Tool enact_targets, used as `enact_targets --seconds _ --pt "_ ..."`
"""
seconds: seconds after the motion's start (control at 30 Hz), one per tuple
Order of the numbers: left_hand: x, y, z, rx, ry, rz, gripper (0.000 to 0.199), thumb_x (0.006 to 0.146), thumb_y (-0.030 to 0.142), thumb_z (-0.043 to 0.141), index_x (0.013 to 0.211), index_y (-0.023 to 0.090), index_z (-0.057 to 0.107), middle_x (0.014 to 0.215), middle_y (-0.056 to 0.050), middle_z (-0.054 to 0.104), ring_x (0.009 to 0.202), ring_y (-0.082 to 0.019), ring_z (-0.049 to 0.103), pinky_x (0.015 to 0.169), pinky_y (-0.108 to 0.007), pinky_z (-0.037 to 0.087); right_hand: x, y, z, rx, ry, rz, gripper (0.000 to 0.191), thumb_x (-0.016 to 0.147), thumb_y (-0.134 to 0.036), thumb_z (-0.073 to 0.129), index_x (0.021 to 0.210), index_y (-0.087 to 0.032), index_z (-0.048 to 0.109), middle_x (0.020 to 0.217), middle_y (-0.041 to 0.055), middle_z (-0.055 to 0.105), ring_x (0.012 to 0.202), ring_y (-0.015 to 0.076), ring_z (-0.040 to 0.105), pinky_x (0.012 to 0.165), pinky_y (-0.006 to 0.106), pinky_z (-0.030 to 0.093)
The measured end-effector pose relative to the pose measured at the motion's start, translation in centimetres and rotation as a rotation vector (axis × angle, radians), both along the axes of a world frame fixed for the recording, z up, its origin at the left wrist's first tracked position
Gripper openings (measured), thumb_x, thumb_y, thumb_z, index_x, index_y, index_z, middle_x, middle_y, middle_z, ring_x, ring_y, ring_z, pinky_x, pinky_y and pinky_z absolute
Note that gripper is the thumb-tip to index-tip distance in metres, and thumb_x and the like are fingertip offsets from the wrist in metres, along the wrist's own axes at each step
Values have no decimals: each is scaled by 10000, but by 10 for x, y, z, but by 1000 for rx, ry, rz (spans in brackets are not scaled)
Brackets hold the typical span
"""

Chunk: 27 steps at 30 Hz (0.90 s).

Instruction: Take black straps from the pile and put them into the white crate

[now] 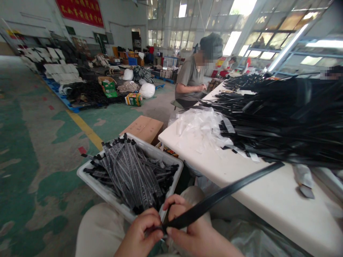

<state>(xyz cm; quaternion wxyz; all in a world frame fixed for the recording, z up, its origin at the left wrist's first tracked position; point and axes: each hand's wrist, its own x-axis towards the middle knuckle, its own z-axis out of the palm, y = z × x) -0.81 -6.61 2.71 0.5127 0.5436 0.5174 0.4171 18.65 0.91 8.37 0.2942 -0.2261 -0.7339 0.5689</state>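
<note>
My left hand [138,232] and my right hand [189,228] pinch the end of a black strap [214,198] above my lap. The strap runs up and to the right, over the white table [241,189]. Beside my left hand stands a white plastic crate [158,150], filled with black-and-grey strips [131,175]. My right wrist is near the crate's corner. A large heap of black straps [281,121] lies on the table, with clear plastic film [200,128] at its near side.
A small grey object [302,180] lies on the table at right. A seated co-worker [190,76] works at the far table end. A cardboard box [144,128] stands behind the crate. Pallets with sacks and bundles [77,82] line the back of the painted floor.
</note>
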Motion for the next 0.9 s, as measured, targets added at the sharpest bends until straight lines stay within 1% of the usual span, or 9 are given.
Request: enact_targets --seconds 0.07,0.13,0.27,0.33,0.43,0.57,0.67,0.77,0.9 --pt "-1 -4 2 9 103 -11 439 865 606 592 735 191 652 781 -22 584 777 -200 583 717 -272 418 5 1 -5 14 -36 28 122 856 -286 676 808 -180 639 893 60 602 924 212 605 806 323 506" --pt "-3 -10 8 -24 227 -9 295 911 469 580 794 210 656 792 -13 632 797 -201 615 735 -266 425 14 2 -12 -122 -24 -45 302 865 -464 679 963 -179 698 835 40 597 728 166 587 638 271 503" --pt "2 -14 19 13 453 -25 226 974 331 471 817 229 597 733 13 655 723 -181 635 687 -256 425 28 -5 -21 -425 -34 -472 510 927 -638 517 883 -164 701 626 -24 486 417 72 392 369 182 273" --pt "12 -11 19 123 545 -18 288 1011 339 380 832 227 576 746 -6 671 714 -184 647 673 -260 438 25 -14 -22 -337 -50 -519 489 946 -605 515 786 -172 676 585 -29 465 430 82 391 392 196 286" --pt "31 -2 17 359 677 8 372 1034 332 279 794 220 541 716 -31 668 652 -182 644 611 -268 436 13 -28 -25 -133 -55 -412 416 984 -526 495 787 -198 660 646 -10 520 520 106 437 492 217 375" --pt "37 3 18 581 780 82 416 1042 365 234 722 236 467 605 -5 611 535 -166 601 528 -281 392 16 -30 -32 -156 101 -245 359 914 -574 578 993 -227 624 688 -15 529 559 118 449 500 213 363" --pt "25 2 17 606 871 131 438 1039 415 221 709 243 452 599 -6 606 534 -176 597 522 -304 371 37 -21 -29 -281 266 -552 395 891 -603 586 956 -214 621 629 -17 504 521 129 432 448 217 346" --pt "20 4 15 615 925 175 473 1040 427 167 697 246 437 583 -6 591 527 -180 585 534 -321 361 46 -22 -22 -275 154 -851 401 955 -529 534 719 -206 574 590 -8 482 476 126 406 408 227 324" --pt "40 10 18 675 909 169 561 1021 488 62 676 248 434 590 -24 594 529 -188 574 539 -339 351 22 -42 -27 -16 -47 -761 432 979 -520 485 688 -220 594 586 13 517 533 163 474 517 282 410"
